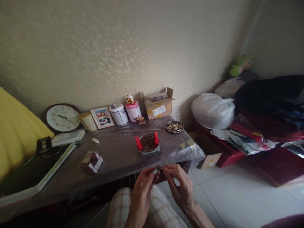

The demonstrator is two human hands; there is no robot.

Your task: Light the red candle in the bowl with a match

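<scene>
My left hand (143, 187) holds a small matchbox (155, 171) between thumb and fingers, above my lap at the table's front edge. A thin match (162, 168) is pinched in my right hand (180, 184), its end close to the box's side; whether they touch is too small to tell. Just beyond my hands, a round bowl (147, 143) of dark grains stands on the table. One red candle (138, 143) rises at its left side, leaning, and another red candle (156, 138) at its right. No flame shows on either.
A plate of matchsticks (174, 127) lies at the right. Stacked matchboxes (92, 162) sit front left, near a dark folder (35, 171). Along the wall stand a clock (63, 117), a picture frame (102, 117), tubs and a carton (159, 107). Plastic film covers the table (118, 152).
</scene>
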